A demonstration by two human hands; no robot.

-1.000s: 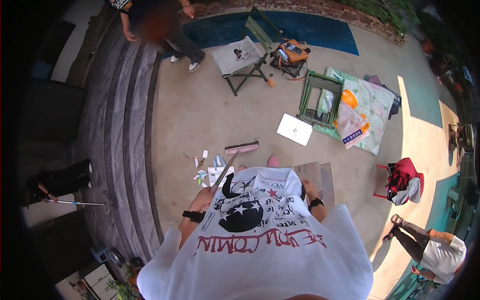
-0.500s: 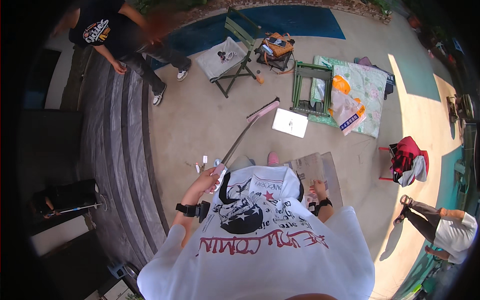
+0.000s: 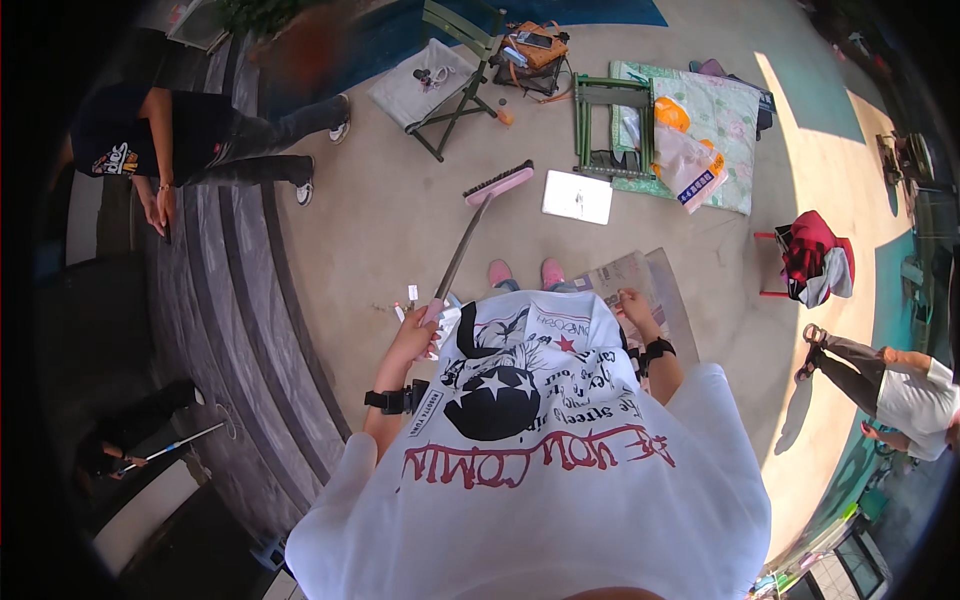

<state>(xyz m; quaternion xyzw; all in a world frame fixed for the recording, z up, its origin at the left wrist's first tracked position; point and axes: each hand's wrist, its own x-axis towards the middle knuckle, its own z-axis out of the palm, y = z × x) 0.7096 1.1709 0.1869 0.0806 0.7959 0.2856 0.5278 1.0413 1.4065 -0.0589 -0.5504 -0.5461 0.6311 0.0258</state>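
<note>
My left hand (image 3: 417,333) grips the end of a long broom handle (image 3: 457,259). The pink broom head (image 3: 499,183) with dark bristles is stretched out over the concrete floor ahead of me, near a white flat sheet (image 3: 577,197). My right hand (image 3: 630,302) is closed on the edge of a flat piece of cardboard (image 3: 628,275) at my right side. Small scraps of litter (image 3: 404,302) lie on the floor just left of my left hand. My pink shoes (image 3: 525,272) show below the white shirt.
A person in dark clothes (image 3: 190,135) stands on the steps at upper left. A folding chair (image 3: 450,75), a green stool (image 3: 611,125), a spread cloth with bags (image 3: 700,120) and a red bundle (image 3: 812,255) lie ahead. Another person (image 3: 890,380) sits at right.
The broom head has swung forward and away from my feet, out toward the white sheet. The person at upper left has walked leftward onto the steps.
</note>
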